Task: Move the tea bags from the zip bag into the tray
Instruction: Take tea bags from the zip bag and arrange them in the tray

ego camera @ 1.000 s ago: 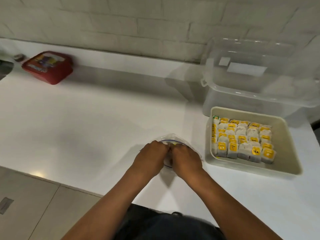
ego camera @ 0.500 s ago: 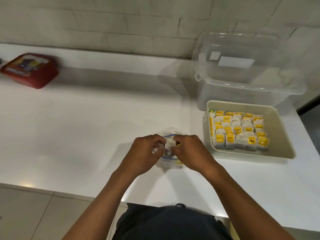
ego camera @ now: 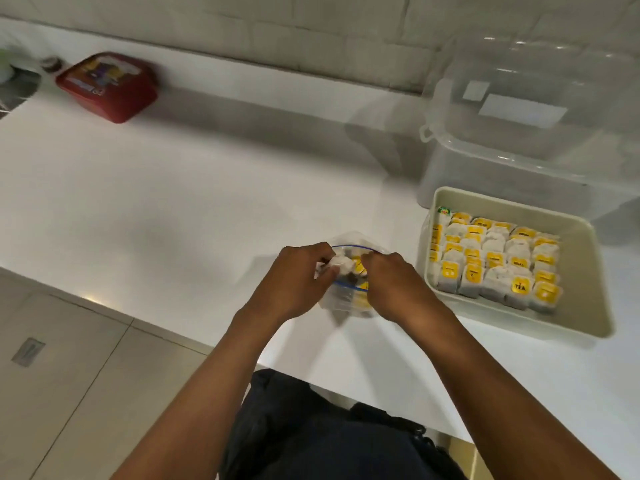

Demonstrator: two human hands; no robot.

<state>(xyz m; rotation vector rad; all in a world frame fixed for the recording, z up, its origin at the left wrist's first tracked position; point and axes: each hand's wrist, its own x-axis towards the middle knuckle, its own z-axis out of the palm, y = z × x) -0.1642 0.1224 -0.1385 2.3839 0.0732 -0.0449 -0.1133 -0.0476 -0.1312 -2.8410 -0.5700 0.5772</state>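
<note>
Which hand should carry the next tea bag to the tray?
Right, probably. The right hand is at the zip bag mouth on the side nearer the tray, while the left hand steadies the bag's far side and would have to cross over.

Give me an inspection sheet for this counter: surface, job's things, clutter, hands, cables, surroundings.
Surface: white counter, mostly bare.
Job's things: zip bag open at the front edge, tea bags still inside; tray to its right, rows of tea bags filling its left part.
Clutter: red box far left; clear tub behind the tray.
Hands: left hand pinching a white tea bag at the bag's mouth; right hand gripping the bag's rim.
Cables: nothing seen.
Surroundings: brick wall behind; tiled floor below.
</note>
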